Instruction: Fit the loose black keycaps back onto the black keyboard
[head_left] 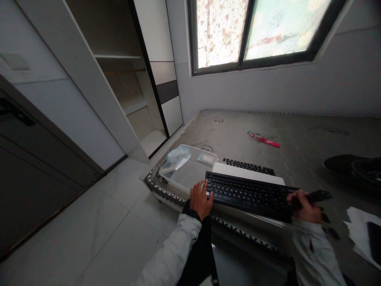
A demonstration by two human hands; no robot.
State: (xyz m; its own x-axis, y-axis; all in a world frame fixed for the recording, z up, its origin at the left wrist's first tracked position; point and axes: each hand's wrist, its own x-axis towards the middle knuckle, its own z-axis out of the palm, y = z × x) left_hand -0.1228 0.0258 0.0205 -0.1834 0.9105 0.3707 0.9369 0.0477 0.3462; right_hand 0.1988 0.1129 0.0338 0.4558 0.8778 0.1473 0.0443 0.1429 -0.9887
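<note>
A black keyboard (pixel 244 192) lies at a slant in front of me, partly over a white flat board (pixel 253 173). My left hand (pixel 201 200) grips the keyboard's left end, with thumb and index finger at its corner. At the right end, my right hand (pixel 306 208) is closed around a dark elongated tool (pixel 320 196), whose outer end sticks out to the right; its exact kind is unclear. The fingers of that hand are close to the right-hand keys. Behind the board is a strip of loose black keycaps (pixel 250 165).
Left of the keyboard sits a clear plastic bin (pixel 190 174) with plastic bags inside. A red strip (pixel 268 141) lies farther back on the grey surface (pixel 232 139). White paper (pixel 358 226) with a dark object and a black rounded item (pixel 348 165) are at right.
</note>
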